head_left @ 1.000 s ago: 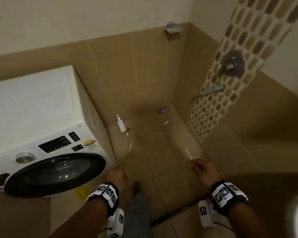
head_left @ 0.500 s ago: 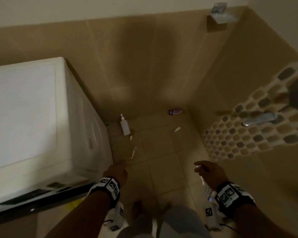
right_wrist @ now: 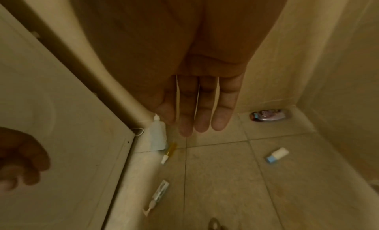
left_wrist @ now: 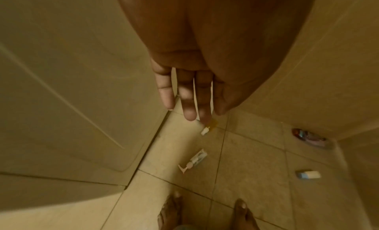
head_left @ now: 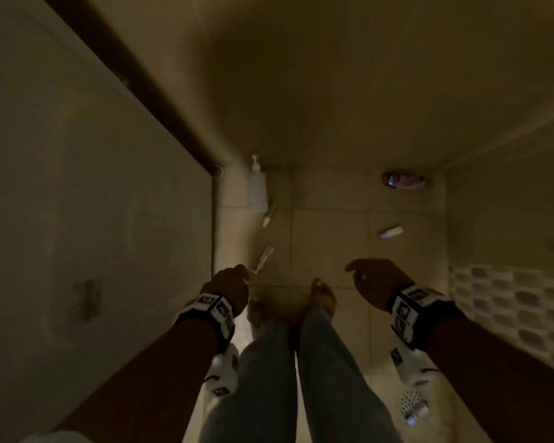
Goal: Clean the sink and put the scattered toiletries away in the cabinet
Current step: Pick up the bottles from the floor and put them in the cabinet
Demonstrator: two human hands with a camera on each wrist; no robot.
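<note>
Left hand (left_wrist: 197, 81) hangs with fingers straight and empty; just past its fingertips lies a small amber bottle (left_wrist: 209, 127), nearer the feet a clear pump tube (left_wrist: 194, 159). Right hand (right_wrist: 203, 100) is flat-fingered, empty too; beyond its fingertips a white pump bottle (right_wrist: 157, 137), a purple bottle (right_wrist: 268, 115) in the corner, a blue-and-white vial (right_wrist: 276, 155) off to their right, all on the tiled floor (right_wrist: 221, 172).

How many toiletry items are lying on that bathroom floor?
5: pump bottle and amber vial by the washing machine, small pump tube nearer the feet, purple bottle in the corner, small white container. More may be hidden.
</note>
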